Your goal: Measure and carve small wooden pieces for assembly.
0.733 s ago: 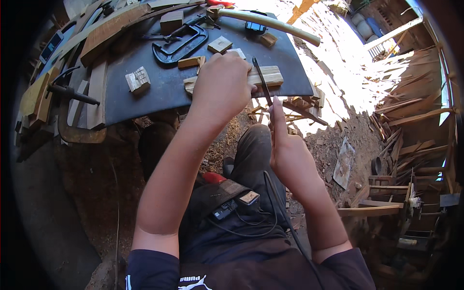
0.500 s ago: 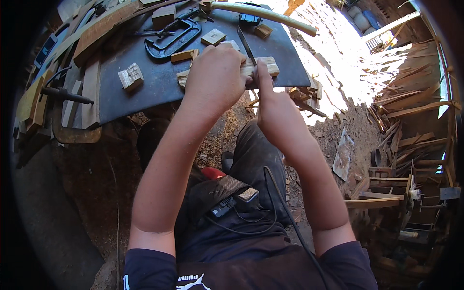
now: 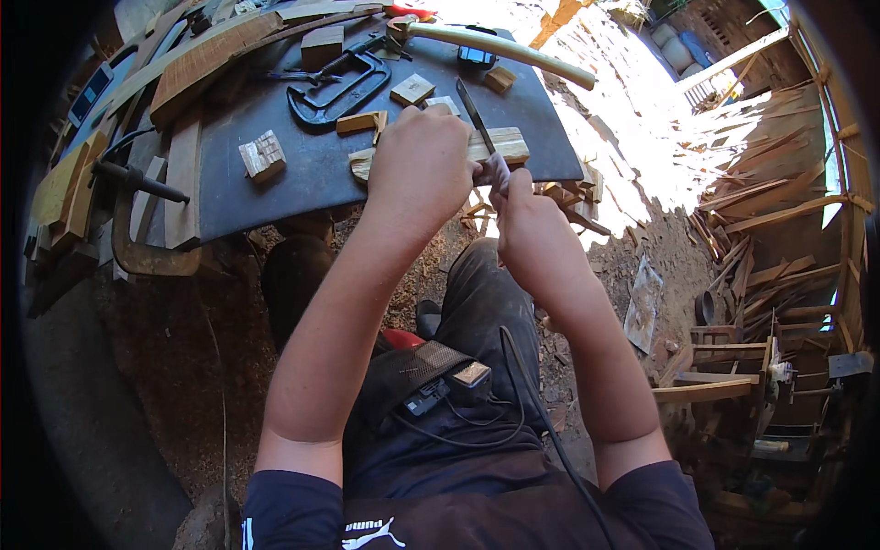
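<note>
My left hand (image 3: 423,158) is closed over a pale, split-looking strip of wood (image 3: 504,144) at the near edge of a dark tabletop (image 3: 316,170). Its fingertips are mostly hidden under the hand. In my right hand (image 3: 539,225) is a tool with a long, narrow dark blade (image 3: 475,112); I cannot tell whether it is a file or a knife. The blade points away from me and crosses the strip. The tool's pale lower part shows between my hands. Small wood blocks (image 3: 412,89) lie just beyond my left hand.
A black C-clamp (image 3: 341,103) lies at the back, with a wooden-handled hammer (image 3: 500,44) right of it. Another wood block (image 3: 262,158) sits left. A rusty clamp (image 3: 137,181) grips boards at the table's left. Scrap wood (image 3: 775,197) is piled right. A cable (image 3: 536,403) crosses my lap.
My right hand has drawn back toward me, pulling the blade nearer across the strip. My left hand stays on the strip. The whole view has shifted slightly.
</note>
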Tool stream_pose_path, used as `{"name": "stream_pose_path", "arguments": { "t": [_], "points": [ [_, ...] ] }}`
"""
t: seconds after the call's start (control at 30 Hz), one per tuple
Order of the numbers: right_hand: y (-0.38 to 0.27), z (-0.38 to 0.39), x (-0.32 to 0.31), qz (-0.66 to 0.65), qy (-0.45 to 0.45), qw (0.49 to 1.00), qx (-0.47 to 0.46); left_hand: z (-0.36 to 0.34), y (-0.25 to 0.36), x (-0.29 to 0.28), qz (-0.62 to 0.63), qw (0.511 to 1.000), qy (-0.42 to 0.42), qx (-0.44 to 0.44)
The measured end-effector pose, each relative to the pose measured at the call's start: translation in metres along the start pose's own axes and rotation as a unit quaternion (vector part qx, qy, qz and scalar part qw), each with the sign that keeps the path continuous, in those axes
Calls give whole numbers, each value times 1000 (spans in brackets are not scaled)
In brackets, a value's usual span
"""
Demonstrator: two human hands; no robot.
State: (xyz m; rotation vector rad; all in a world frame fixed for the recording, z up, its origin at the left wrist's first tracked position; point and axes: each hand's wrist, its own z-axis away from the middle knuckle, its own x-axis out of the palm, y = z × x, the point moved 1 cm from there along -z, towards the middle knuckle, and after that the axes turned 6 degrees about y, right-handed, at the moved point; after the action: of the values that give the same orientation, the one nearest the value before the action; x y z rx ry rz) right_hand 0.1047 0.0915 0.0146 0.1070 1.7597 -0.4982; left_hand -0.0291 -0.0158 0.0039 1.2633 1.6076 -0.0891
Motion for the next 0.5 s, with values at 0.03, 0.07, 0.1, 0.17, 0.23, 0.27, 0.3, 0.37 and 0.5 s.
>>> {"name": "stream_pose_path", "arguments": {
  "t": [0.03,0.07,0.1,0.17,0.23,0.27,0.3,0.37,0.5],
  "points": [
    [-4,12,-6,24,-30,999,23,0,-1,1,1,1000,6,-1],
    [-6,27,-10,49,-59,996,46,1,-2,0,2,1000,13,-3],
    [-1,44,-14,56,-81,993,60,0,1,-2,-3,1000,0,-14],
    [3,50,-19,47,-69,995,51,-6,7,-2,-2,1000,2,-14],
    [-6,32,-25,44,-63,995,66,-7,8,0,10,1000,11,-4],
    [15,13,-6,29,-28,999,16,-6,8,1,17,1000,6,3],
    [14,-6,2,28,-4,1000,-8,-5,4,3,6,1000,15,5],
    [8,-9,7,27,20,999,-34,-3,-2,7,-12,999,35,11],
    [3,60,-10,11,-65,996,63,1,0,5,-7,1000,13,-5]
  ]
}}
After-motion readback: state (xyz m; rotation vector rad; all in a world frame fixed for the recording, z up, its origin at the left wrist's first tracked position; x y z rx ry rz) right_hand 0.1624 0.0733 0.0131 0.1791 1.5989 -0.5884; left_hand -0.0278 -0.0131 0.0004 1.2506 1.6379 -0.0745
